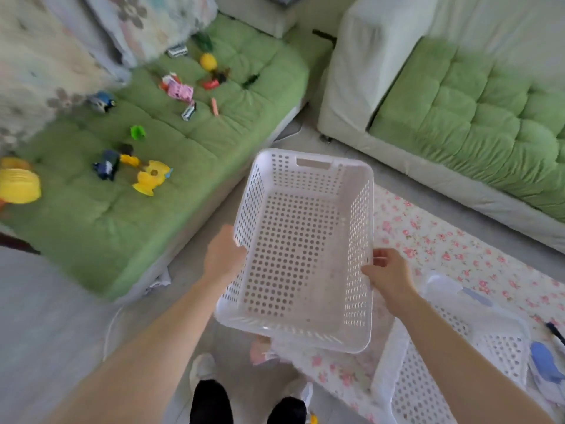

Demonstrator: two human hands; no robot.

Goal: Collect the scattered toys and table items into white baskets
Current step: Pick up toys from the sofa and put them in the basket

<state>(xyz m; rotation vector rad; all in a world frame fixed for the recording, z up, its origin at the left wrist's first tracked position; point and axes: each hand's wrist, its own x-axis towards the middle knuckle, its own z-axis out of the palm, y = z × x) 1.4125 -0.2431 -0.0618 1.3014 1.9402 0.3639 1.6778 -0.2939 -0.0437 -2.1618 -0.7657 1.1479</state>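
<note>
Above floor (46, 301) beside sofa (189, 148): left hand (224, 255), right hand (386, 276) grip empty basket (253, 191); right fingers (380, 258) curl over rim, left ones hidden. Toys (151, 177) uncollected on sofa; second basket (428, 377) seems part-filled.

Bare arms stretched forward, left grip (224, 255) and right grip (388, 276) clasping opposite walls of white basket (305, 234)

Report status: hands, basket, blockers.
Left hand and right hand grip the basket by its sides. Basket empty, held off the floor. Toys lie on the sofa, left; nothing seen between.
</note>
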